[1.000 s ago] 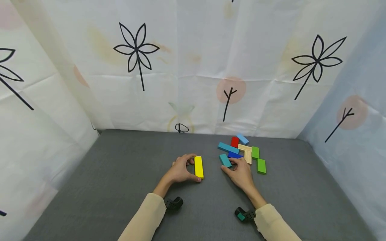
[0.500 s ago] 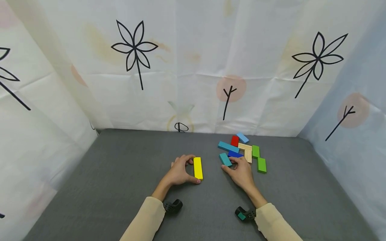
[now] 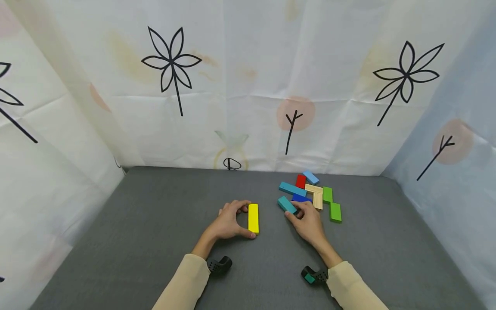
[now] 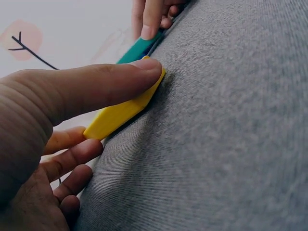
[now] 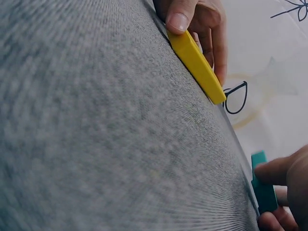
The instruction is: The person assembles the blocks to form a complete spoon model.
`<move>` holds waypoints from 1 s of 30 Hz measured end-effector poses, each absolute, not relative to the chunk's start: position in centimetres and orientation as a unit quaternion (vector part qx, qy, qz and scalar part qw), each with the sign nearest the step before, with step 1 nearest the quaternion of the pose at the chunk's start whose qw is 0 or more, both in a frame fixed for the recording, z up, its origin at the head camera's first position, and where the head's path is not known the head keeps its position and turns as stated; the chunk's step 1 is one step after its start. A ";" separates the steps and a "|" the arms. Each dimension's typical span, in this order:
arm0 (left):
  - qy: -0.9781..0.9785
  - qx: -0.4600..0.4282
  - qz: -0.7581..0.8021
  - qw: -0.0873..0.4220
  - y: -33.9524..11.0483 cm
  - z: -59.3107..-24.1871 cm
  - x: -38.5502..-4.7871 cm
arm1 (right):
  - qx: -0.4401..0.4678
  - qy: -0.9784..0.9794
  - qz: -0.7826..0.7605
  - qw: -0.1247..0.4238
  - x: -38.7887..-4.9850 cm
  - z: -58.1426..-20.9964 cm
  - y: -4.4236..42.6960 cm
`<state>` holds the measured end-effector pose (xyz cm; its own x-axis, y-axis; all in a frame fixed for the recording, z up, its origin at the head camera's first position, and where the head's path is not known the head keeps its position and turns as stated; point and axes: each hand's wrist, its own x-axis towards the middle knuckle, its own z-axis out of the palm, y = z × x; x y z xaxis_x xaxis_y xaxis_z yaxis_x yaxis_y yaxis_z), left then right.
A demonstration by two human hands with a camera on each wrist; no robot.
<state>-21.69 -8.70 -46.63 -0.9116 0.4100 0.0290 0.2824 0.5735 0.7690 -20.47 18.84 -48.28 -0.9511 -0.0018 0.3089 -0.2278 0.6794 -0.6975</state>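
A yellow wooden block (image 3: 253,218) lies lengthwise on the grey table in the head view. My left hand (image 3: 229,221) grips it by its two ends, the thumb at the near end and fingertips at the far end. In the left wrist view the thumb presses on one end of the yellow block (image 4: 118,118). To the right, my right hand (image 3: 308,221) pinches a teal block (image 3: 286,204) between thumb and fingers. That teal block (image 5: 264,187) is partly covered by the thumb in the right wrist view. A dark blue block (image 3: 301,198) sits just beyond it.
Behind the right hand lie a long blue block (image 3: 292,189), a red block (image 3: 300,181), a light blue block (image 3: 311,177), plain wood blocks (image 3: 317,200) and green blocks (image 3: 335,212). A patterned cloth (image 3: 248,86) hangs along the table's back edge.
The teal block has turned, its far end swinging left, in the right hand's pinch. The yellow block and left hand have shifted slightly left and nearer.
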 end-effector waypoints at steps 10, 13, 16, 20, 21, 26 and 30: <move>0.886 0.204 0.409 0.075 -8.6 -46.5 -21.9 | 0.086 -0.895 0.417 0.137 -20.6 -48.2 18.9; 0.888 0.204 0.404 0.077 -8.6 -46.3 -22.0 | 0.089 -0.894 0.417 0.136 -20.7 -48.1 18.9; 0.890 0.206 0.399 0.081 -8.6 -46.2 -22.0 | 0.088 -0.897 0.414 0.130 -20.7 -48.2 18.9; 0.889 0.211 0.397 0.087 -8.8 -46.3 -21.9 | 0.083 -0.901 0.409 0.120 -20.7 -48.2 18.9; 0.886 0.211 0.402 0.088 -8.9 -46.4 -21.9 | 0.082 -0.902 0.408 0.117 -20.7 -48.3 18.9; 0.875 0.222 0.423 0.075 -9.3 -46.9 -21.6 | 0.078 -0.903 0.408 0.107 -20.6 -48.3 18.8; 0.881 0.231 0.409 0.058 -9.3 -47.3 -21.3 | 0.076 -0.905 0.407 0.100 -20.5 -48.2 18.8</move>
<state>-21.29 -9.32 -47.29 -0.8865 0.4545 0.0873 0.3603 0.5593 0.7466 -20.50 18.77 -48.22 -0.9683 -0.0563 0.2432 -0.2194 0.6564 -0.7218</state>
